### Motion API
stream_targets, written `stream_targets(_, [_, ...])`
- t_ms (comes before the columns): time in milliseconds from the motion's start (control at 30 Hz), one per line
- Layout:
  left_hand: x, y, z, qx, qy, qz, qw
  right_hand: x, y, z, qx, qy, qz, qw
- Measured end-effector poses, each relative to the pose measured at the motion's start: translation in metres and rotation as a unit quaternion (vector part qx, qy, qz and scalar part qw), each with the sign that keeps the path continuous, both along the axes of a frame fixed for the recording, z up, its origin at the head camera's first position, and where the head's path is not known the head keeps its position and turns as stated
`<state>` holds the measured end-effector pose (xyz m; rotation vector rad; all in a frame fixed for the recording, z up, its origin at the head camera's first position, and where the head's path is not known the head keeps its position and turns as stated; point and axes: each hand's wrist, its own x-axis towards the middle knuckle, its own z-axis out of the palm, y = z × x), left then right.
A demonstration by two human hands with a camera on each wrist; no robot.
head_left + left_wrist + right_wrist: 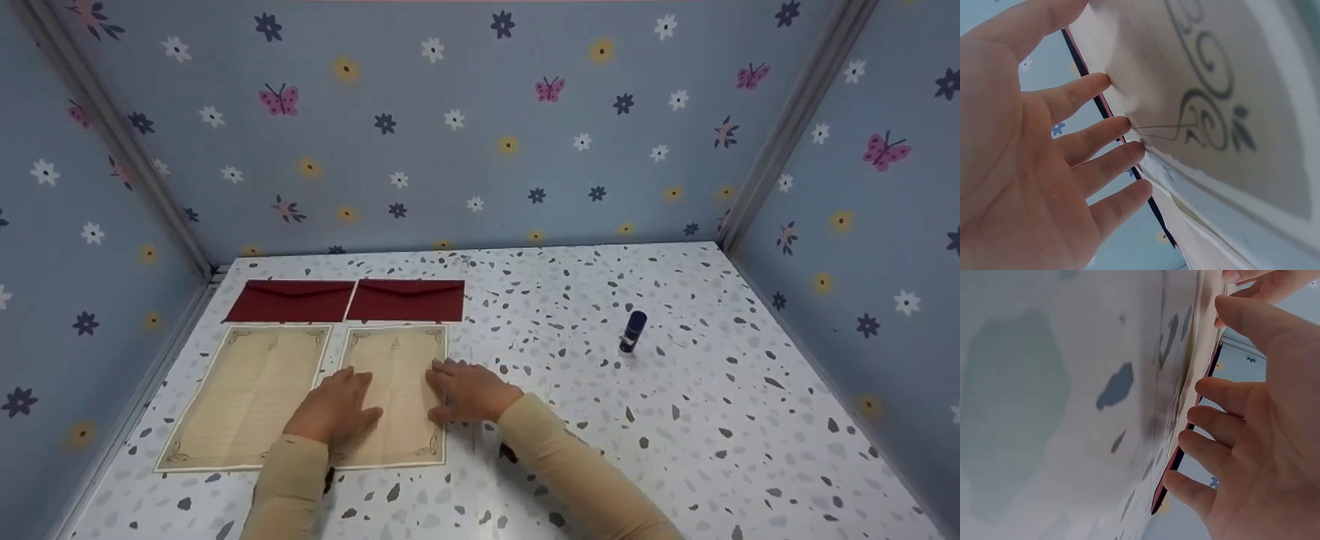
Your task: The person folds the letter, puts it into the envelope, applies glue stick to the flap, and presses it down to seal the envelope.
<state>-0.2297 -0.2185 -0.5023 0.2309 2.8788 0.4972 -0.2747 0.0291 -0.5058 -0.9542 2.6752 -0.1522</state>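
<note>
Two cream sheets of letter paper with ornate corner borders lie flat side by side. On the right letter sheet both hands rest, one at each long edge. My left hand touches its left edge with straight, spread fingers; in the left wrist view, fingertips of the left hand meet the paper beside a dark scroll ornament. At the opposite edge, my right hand lies with fingers extended onto the sheet. The left letter sheet is just beside the left hand. Faint fold creases cross both sheets.
Two dark red envelopes, a left envelope and a right envelope, lie in a row behind the sheets. A dark blue glue stick stands to the right on the speckled white table. Flower-patterned walls enclose the back and sides.
</note>
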Motion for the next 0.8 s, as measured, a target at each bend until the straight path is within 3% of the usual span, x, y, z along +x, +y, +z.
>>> stream_targets(233, [0.001, 0.0, 0.001, 0.006, 0.002, -0.006, 1.0, 0.001, -0.01, -0.001, 0.004, -0.019, 0.007, 1.0])
stream_targets(400, [0.0, 0.0, 0.001, 0.012, 0.001, -0.009, 0.9999, -0.001, -0.012, -0.001, 0.026, 0.005, 0.017, 1.0])
stream_targets(533, [0.0, 0.001, 0.001, 0.02, -0.007, -0.001, 0.9998, -0.002, -0.01, -0.002, 0.036, 0.012, 0.024, 0.999])
stream_targets(800, [0.0, 0.007, -0.001, 0.012, -0.014, -0.017, 0.9997, -0.003, 0.002, -0.002, 0.028, -0.009, 0.023, 0.999])
